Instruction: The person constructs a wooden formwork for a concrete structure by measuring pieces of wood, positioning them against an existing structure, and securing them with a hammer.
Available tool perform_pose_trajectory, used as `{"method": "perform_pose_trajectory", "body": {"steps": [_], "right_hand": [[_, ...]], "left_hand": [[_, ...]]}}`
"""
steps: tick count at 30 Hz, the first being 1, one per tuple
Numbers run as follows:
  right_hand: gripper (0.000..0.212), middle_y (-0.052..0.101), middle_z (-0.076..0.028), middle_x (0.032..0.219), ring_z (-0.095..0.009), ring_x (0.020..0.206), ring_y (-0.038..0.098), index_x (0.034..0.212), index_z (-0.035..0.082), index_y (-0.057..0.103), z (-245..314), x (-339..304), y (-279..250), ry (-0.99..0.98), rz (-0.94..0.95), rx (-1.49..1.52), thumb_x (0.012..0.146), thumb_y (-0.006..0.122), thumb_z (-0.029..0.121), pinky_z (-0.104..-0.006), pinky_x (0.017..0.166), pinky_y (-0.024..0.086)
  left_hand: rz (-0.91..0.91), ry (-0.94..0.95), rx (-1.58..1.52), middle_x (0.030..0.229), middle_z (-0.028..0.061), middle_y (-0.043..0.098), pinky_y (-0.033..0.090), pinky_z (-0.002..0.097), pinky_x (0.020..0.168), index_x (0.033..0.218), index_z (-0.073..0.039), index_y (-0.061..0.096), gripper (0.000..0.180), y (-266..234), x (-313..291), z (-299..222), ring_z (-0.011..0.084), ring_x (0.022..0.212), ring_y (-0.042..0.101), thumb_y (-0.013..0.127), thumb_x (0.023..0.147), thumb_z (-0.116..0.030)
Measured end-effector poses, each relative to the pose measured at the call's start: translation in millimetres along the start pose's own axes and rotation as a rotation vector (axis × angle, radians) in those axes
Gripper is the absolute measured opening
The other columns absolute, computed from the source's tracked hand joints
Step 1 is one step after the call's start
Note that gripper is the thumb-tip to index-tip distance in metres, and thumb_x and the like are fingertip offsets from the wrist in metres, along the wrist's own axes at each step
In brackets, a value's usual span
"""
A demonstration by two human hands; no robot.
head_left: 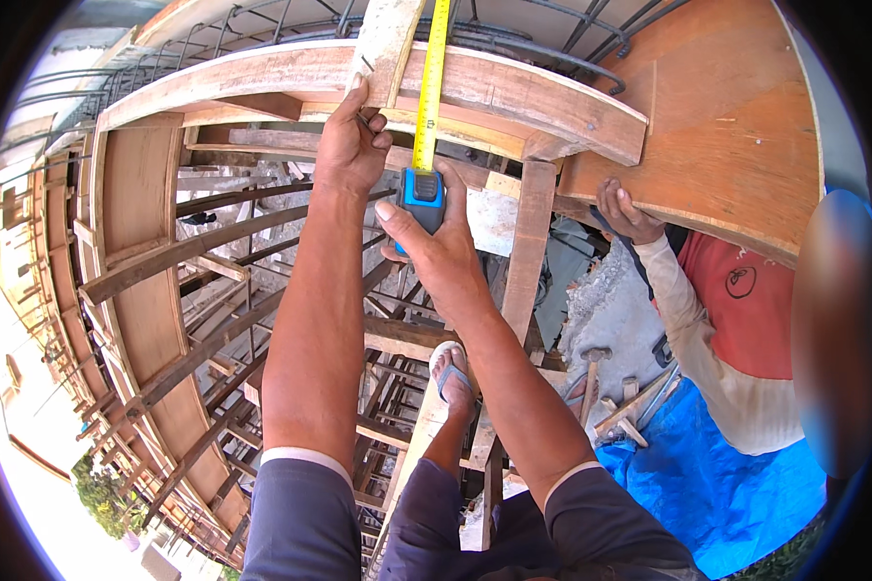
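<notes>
My right hand [439, 247] grips a blue and black tape measure case [422, 192]. Its yellow tape [431, 82] runs straight up over the curved wooden formwork beam [513, 92] and out of the top of the view. My left hand [352, 145] is raised beside the tape, with its fingers pressed against a pale upright plank [386, 44] at the beam. Whether a small object is pinched in those fingers I cannot tell. Both arms reach up from the lower edge.
A co-worker in a red vest and white sleeve stands at the right, a hand [627, 211] holding the edge of a plywood sheet [727, 116]. Wooden scaffolding [262, 320] drops below. My sandalled foot [451, 370] rests on a plank. Hammers [591, 373] lie near a blue tarp [707, 474].
</notes>
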State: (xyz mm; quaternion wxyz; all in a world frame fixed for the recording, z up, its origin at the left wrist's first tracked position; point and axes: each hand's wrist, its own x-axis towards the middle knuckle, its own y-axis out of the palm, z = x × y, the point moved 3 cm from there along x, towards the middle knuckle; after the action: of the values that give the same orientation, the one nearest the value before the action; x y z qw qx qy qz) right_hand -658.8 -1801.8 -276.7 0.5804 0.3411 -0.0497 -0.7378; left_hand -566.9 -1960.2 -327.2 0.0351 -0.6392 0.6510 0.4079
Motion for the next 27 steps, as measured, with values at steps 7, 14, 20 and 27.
{"method": "perform_pose_trajectory", "body": {"steps": [7,14,20,27], "right_hand": [[0.087,0.055,-0.009,0.116,-0.017,0.102,0.061,0.153,0.007,0.018,-2.3,1.9,-12.8,0.038,0.026,-0.015,0.091,0.075,0.027,-0.035,0.078,0.061],[0.088,0.054,-0.01,0.119,-0.019,0.102,0.061,0.154,0.007,0.017,-7.6,0.2,-13.8,0.035,0.002,-0.056,0.091,0.076,0.025,-0.0361,0.078,0.061],[0.088,0.053,-0.011,0.119,-0.02,0.103,0.06,0.154,0.006,0.018,-3.1,0.1,-19.4,0.055,0.038,0.001,0.09,0.076,0.024,-0.0365,0.078,0.061],[0.087,0.052,-0.011,0.119,-0.019,0.103,0.06,0.154,0.006,0.019,-3.1,-0.4,-27.8,0.026,0.035,-0.035,0.091,0.075,0.025,-0.0354,0.078,0.061]], "left_hand": [[-0.168,0.044,0.159,0.091,-0.0021,0.053,0.034,0.0234,0.055,0.11,-0.015,0.059,0.021,19.3,-3.3,0.9,0.0092,0.073,0.042,0.059,0.101,-0.034],[-0.169,0.034,0.219,0.094,-0.0007,0.053,0.034,0.0243,0.056,0.114,-0.01,0.059,0.027,19.2,-2.8,6.7,0.0099,0.076,0.042,0.056,0.102,-0.035],[-0.235,0.132,0.349,0.092,0.0044,0.051,0.035,0.0258,0.054,0.109,-0.003,0.057,0.034,11.2,-0.8,-14.9,0.0116,0.075,0.045,0.055,0.101,-0.037],[-0.242,0.099,0.387,0.09,0.0026,0.05,0.035,0.0248,0.055,0.109,-0.005,0.056,0.036,12.5,-1.8,-7.2,0.0114,0.075,0.046,0.053,0.102,-0.04]]}}
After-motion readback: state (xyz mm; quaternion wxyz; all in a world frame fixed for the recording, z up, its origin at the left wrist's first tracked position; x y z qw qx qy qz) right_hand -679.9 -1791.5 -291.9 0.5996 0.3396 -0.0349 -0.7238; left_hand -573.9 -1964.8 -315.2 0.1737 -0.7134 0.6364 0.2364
